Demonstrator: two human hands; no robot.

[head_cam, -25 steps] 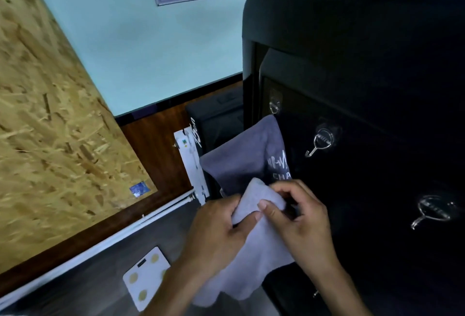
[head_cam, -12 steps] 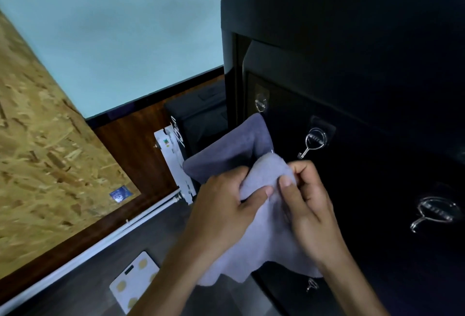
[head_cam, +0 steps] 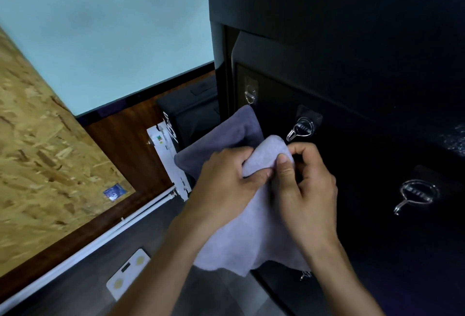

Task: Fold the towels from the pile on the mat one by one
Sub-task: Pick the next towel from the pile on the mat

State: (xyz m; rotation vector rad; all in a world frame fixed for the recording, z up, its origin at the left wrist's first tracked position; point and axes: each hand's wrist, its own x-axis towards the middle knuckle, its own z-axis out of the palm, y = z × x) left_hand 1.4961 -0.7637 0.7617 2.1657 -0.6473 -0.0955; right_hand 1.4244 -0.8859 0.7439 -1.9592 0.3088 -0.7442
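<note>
A light grey towel (head_cam: 254, 230) is pinched at its top fold by the left hand (head_cam: 226, 180) and right hand (head_cam: 307, 187), just below a metal hook (head_cam: 300, 128).

Dim, soft-focus, wide-angle edge warp

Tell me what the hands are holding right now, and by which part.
Both the left hand and right hand pinch the light grey towel at its bunched top edge; the rest hangs below.
</note>
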